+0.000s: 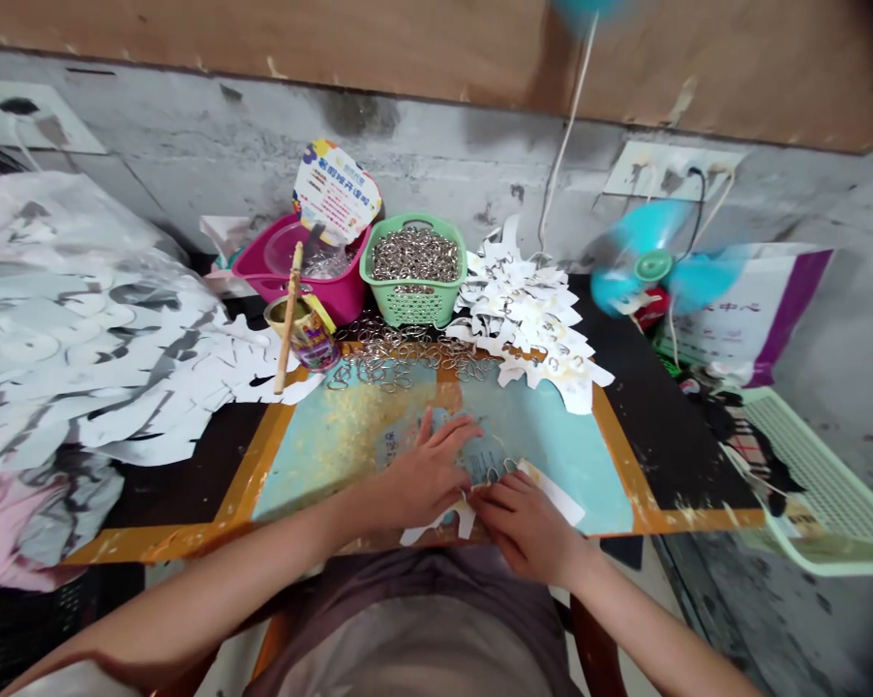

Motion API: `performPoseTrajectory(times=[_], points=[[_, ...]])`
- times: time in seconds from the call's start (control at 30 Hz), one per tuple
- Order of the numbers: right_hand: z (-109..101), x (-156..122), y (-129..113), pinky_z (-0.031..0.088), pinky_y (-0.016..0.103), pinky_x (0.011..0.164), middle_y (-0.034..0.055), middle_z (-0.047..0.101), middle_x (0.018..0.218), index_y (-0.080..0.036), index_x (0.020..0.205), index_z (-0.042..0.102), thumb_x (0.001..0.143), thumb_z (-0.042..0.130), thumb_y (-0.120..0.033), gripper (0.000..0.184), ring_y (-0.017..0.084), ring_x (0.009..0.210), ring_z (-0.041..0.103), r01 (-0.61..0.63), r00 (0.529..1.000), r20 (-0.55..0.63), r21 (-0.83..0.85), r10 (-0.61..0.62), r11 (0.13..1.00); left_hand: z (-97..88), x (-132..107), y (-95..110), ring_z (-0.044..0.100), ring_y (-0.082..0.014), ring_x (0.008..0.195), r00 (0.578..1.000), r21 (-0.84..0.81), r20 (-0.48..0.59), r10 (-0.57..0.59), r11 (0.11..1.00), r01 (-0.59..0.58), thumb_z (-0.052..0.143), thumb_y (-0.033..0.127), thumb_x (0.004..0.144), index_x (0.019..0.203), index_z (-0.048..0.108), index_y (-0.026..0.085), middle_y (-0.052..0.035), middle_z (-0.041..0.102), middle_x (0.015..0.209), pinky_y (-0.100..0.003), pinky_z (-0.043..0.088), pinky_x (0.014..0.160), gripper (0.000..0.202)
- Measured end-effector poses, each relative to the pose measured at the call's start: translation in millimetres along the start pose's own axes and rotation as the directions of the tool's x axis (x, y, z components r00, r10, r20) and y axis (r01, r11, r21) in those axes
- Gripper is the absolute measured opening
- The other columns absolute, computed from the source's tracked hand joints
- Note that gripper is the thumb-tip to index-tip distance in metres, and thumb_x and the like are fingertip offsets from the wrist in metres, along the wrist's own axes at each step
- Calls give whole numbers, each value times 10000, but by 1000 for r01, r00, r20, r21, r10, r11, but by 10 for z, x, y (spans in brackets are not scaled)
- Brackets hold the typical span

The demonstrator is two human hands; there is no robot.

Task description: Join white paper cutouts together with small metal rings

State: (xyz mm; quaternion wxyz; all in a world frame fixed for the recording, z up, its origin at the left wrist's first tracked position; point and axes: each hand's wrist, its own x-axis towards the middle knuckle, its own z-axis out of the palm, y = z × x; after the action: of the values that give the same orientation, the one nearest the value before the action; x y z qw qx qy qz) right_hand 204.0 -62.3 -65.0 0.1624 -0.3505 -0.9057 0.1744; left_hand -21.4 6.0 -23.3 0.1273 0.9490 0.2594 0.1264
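A white cut-out piece (558, 498) lies at the near edge of the work mat, its jagged end showing below my hands. My left hand (428, 472) pinches at the middle of this piece with thumb and forefinger, while its other fingers stretch out over the mat. From the right, my right hand (522, 523) presses its bent fingers onto the same piece, close to the left fingertips. Silvery wire loops (509, 466) stick up along the piece's far edge. Whatever small part sits between the fingertips is hidden.
Loose metal loops (385, 353) lie before a green basket (413, 302) full of them. Beside it stand a pink basket (346, 295) and a can (312, 334) with a stick (289, 319). White pieces pile up left (153, 387) and right (530, 310). A fan (652, 265) spins at right.
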Motion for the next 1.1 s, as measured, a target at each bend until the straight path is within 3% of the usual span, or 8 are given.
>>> performPoseTrajectory(times=[0.1,0.23,0.37,0.47,0.57,0.7,0.8,1.1], points=[[8,-4,-13,427,438,823,105,662,1123,-190,1276,564,851,538,-105,434,271,946,535,-1,1000,-7,28,1,1000,27,81,-40,321,-375,1443,996,38,38,86,995,-88,677,187,843,760,722,192,-121,515,1421,-722,137,1157,95],[10,-18,-43,441,438,824,112,653,1081,-178,1307,523,871,518,-105,442,276,941,532,-91,995,-45,60,94,994,162,-77,58,437,-313,1363,976,185,-92,200,966,-180,631,160,877,778,713,186,-102,614,1303,-695,-46,1186,131],[-16,-22,-68,446,438,825,113,656,1074,-182,1310,527,895,520,-142,417,273,938,531,-92,995,-36,54,94,994,330,-329,239,500,-272,1276,959,300,-228,166,949,-93,560,161,931,880,700,153,-116,657,1198,-675,-113,1186,149],[-35,-23,-72,441,440,832,118,651,1154,-189,1318,536,890,529,-145,431,275,958,522,-50,998,-26,35,51,998,299,-397,304,433,-296,1352,963,193,-268,33,981,21,555,179,927,921,686,157,-133,625,1241,-666,-50,1205,132],[-26,-28,-68,436,438,829,116,642,1182,-197,1348,523,886,536,-138,466,278,961,512,-43,999,-26,22,44,999,168,-367,289,367,-316,1411,975,75,-216,-59,994,76,550,161,908,1082,656,182,-130,576,1338,-673,21,1207,205],[9,-33,-73,432,430,806,102,648,1097,-206,1275,569,893,537,-147,387,273,928,509,-61,998,-33,26,62,998,129,-285,211,441,-264,1374,985,98,-150,86,993,-71,472,89,950,1203,579,167,-88,708,1107,-665,-31,1203,285],[19,-38,-88,432,432,806,103,645,1073,-200,1257,568,898,524,-145,366,278,930,507,-71,997,-35,41,72,997,223,-247,154,502,-254,1327,970,106,-173,170,982,-154,505,181,976,1208,546,134,-69,739,913,-664,-4,1204,240],[-68,70,-111,419,384,798,85,626,995,-188,1338,494,938,446,-110,410,253,911,519,-164,985,-29,119,168,979,316,-363,111,649,-180,1056,957,93,-255,136,989,-115,502,162,948,1095,520,144,-68,720,985,-607,88,1227,150]])
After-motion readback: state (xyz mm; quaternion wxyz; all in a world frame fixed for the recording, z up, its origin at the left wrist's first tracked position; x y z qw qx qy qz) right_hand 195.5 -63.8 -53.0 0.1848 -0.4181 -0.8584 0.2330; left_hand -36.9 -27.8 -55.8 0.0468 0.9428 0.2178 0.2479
